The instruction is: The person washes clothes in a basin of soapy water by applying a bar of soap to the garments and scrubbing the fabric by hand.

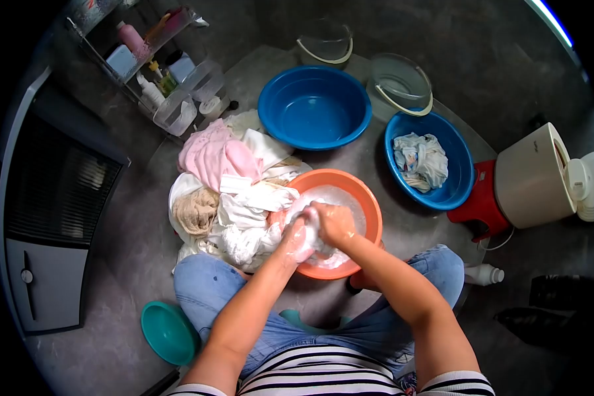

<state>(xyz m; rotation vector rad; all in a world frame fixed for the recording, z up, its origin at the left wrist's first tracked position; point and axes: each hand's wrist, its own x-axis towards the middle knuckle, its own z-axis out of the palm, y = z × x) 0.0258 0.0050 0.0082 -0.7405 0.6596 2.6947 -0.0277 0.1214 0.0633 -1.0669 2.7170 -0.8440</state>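
An orange basin (374, 224) with foamy, whitish water stands on the floor in front of my knees. Over it, my left hand (299, 241) and my right hand (333, 223) are close together, both closed on a wet white cloth (312, 228). Suds cover my fingers in part. To the left of the basin, a heap of laundry lies on the floor, with a pink cloth (216, 156), a beige cloth (196, 210) and white cloths (243, 210). Some white fabric reaches over the basin's left rim.
Behind stand a blue basin (313, 109), clear buckets (402, 82) and another blue basin (465, 168) holding wet cloths. A red and cream appliance (531, 175) is at right, near a white bottle (485, 274). A shelf (122, 82), a cabinet (53, 284) and a green basin (168, 333) are at left.
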